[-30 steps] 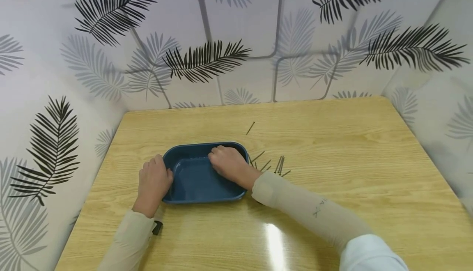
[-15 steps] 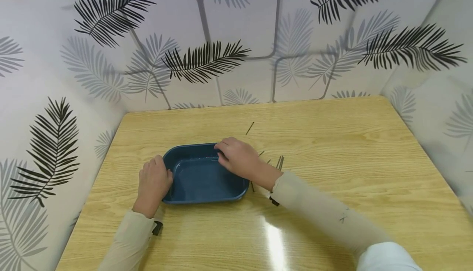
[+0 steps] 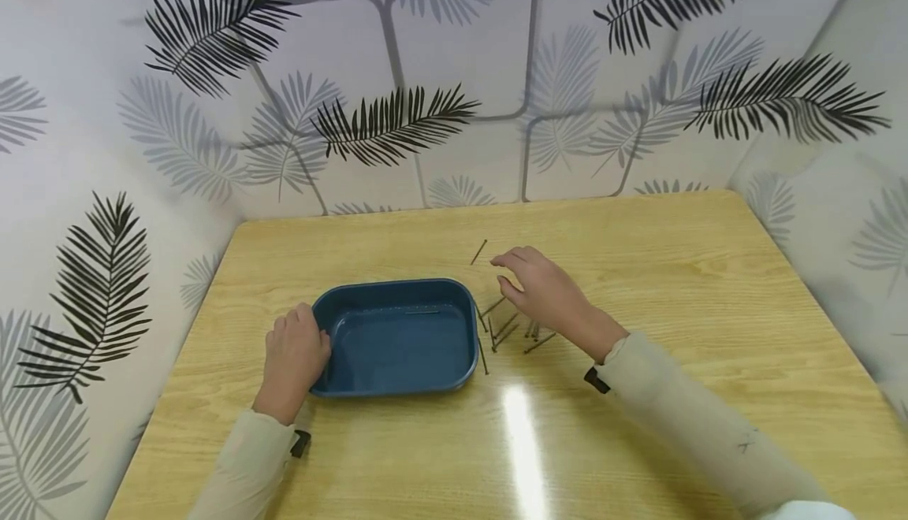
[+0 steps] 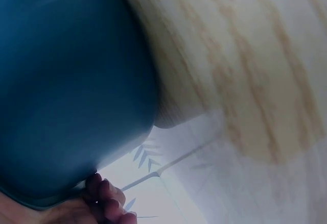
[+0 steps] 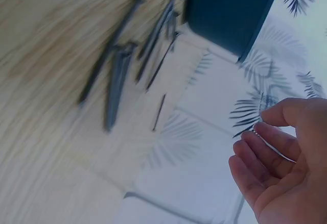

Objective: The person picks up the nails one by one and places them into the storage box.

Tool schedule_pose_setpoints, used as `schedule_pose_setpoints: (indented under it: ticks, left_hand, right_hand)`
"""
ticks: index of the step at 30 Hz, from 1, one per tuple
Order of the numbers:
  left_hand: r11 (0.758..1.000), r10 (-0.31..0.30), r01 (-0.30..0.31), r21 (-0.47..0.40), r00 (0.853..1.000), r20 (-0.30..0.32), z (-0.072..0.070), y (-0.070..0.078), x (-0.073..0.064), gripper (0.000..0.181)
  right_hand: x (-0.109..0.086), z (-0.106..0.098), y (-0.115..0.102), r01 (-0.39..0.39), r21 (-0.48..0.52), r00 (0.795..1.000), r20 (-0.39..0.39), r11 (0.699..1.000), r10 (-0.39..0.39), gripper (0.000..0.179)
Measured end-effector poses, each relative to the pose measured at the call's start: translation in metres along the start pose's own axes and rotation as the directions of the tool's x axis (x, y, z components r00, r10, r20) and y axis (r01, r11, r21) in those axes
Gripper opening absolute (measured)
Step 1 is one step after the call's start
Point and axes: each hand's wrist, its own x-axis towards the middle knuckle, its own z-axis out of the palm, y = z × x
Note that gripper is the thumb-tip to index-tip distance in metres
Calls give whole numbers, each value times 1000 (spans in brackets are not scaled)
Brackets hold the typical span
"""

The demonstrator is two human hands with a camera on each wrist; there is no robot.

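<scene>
A dark blue rectangular bin [image 3: 397,390] stands on the table with one nail [image 3: 423,313] lying inside along its far side. My left hand [image 3: 294,354] grips the bin's left rim, and in the left wrist view its fingers curl over that rim. To the right of the bin lie several nails [image 3: 504,331], loosely scattered, with a further nail [image 3: 478,252] apart behind them. Above the scattered nails hovers my right hand [image 3: 549,287], fingers loosely bent and nothing held. The right wrist view shows the same hand [image 5: 286,157] beside the nails [image 5: 115,89], covering none of them.
The wooden table [image 3: 674,284] reaches back to a wall [image 3: 461,47] patterned with dark and grey feather-like leaves. A bright light reflection lies on the tabletop in front of the nails. Pale sleeves cover both forearms.
My right hand has come out of the bin and moved right, over the nails. A nail now shows on the bin's floor. My left hand has stayed on the rim.
</scene>
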Motion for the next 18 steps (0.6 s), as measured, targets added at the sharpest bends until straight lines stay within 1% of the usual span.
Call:
schedule_pose_setpoints:
  ticks: [4, 9, 15, 18]
  left_hand:
    - [1000, 4, -4, 0, 1000, -2, 0, 0, 0, 21]
    - [1000, 10, -10, -5, 1000, -12, 2, -1, -1, 21]
    - [1000, 19, -19, -5, 999, -37, 4, -2, -1, 21]
    - [1000, 8, -9, -9, 1000, -24, 4, -2, -1, 20]
  right_hand:
    - [-12, -2, 18, -21, -4, 1000, 16, 1000, 21, 29]
    - [-27, -5, 35, -51, 5, 995, 88, 999, 50, 28]
    - [-45, -7, 48, -72, 30, 986, 154, 997, 67, 28]
    - [-53, -8, 53, -74, 42, 981, 184, 996, 65, 27]
